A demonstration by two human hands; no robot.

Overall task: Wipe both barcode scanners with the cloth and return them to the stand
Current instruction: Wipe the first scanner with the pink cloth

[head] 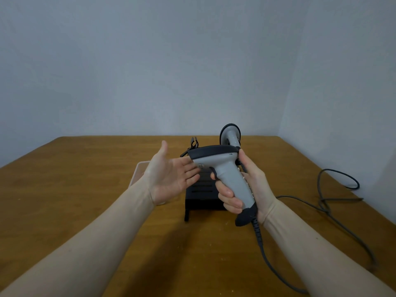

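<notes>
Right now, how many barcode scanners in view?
2. One scanner is gripped by the handle in the right hand, above the black stand. The second scanner sits upright behind it, partly hidden.

No legible text on the scanner (222, 168)

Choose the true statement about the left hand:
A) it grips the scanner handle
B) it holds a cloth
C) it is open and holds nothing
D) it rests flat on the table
C: the left hand is spread, palm up, beside the scanner, which the right hand grips.
</notes>
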